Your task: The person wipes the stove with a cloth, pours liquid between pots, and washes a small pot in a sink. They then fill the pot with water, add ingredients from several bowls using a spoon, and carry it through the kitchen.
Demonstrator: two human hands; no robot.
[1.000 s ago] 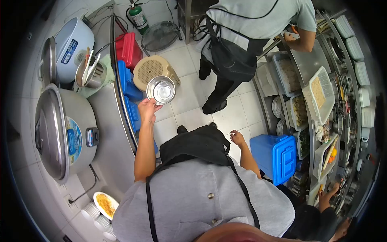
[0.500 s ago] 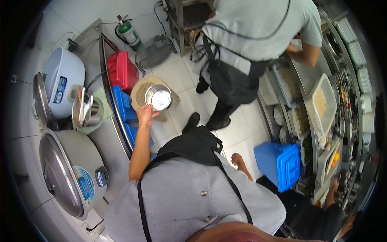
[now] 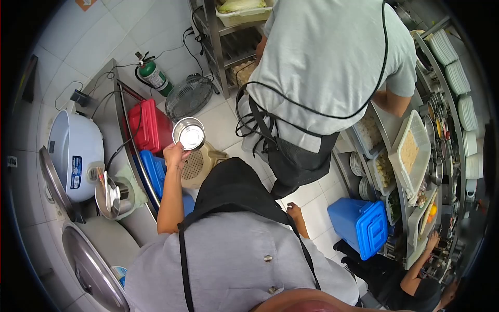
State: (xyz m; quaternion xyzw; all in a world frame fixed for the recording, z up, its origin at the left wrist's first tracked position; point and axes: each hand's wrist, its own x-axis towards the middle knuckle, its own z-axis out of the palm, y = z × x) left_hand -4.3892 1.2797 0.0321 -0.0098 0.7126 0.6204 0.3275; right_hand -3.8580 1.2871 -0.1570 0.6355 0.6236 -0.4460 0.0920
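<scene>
My left hand (image 3: 175,155) is closed on the rim of a shiny round steel bowl (image 3: 189,134), its bright inside facing up. The bowl is held above a beige plastic stool (image 3: 193,167) with a perforated seat. My right hand (image 3: 294,212) hangs low beside my black apron (image 3: 234,187); its fingers are loosely bent and apart, and I see nothing in them. The blue lidded bin (image 3: 358,228) on the floor is the nearest thing to that hand.
A co-worker (image 3: 332,67) stands close ahead, back turned. Left, a steel counter (image 3: 132,195) carries a rice cooker (image 3: 78,156) and a pot with utensils (image 3: 115,196). A red container (image 3: 150,127) and a fan (image 3: 189,98) are beyond. Right, shelves hold a food tray (image 3: 413,148); another person (image 3: 400,281) works there.
I have stepped forward, nearer the stool and the co-worker. My left hand still grips the bowl, now nearer the red container. My right hand has swung slightly forward.
</scene>
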